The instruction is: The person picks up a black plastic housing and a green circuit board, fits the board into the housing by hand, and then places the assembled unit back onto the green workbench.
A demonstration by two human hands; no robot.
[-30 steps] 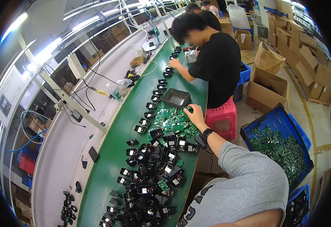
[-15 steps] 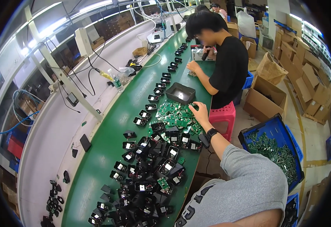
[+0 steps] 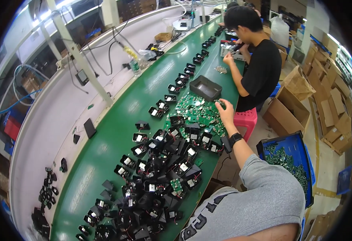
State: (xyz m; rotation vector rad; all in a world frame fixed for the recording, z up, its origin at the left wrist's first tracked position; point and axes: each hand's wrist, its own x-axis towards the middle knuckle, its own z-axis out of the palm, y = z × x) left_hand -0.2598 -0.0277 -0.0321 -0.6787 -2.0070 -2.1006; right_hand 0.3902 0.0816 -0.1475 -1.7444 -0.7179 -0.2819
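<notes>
My right hand (image 3: 225, 114), with a dark watch on its wrist, reaches over the right edge of a spread of small green circuit boards (image 3: 200, 114). Its thumb and fingers are curled together; whatever is between them is too small and dark to name. Just beyond the boards sits a dark grey rectangular tray (image 3: 206, 88). On the near side of them, black plastic housings (image 3: 153, 187) with white parts and red wires lie in a large heap, and one circuit board (image 3: 176, 185) rests on top. My left hand is out of view.
Black housings (image 3: 180, 81) stand in a line along the green table (image 3: 115, 132). Ahead, a person in black (image 3: 260, 68) sits on a pink stool (image 3: 246, 122). A blue crate (image 3: 280, 140) of boards and an open cardboard box (image 3: 286, 114) are to the right.
The whole view has shifted, so the table and people appear farther right. My right hand stays beside the boards with its fingers curled. The seated person's head has come up slightly.
</notes>
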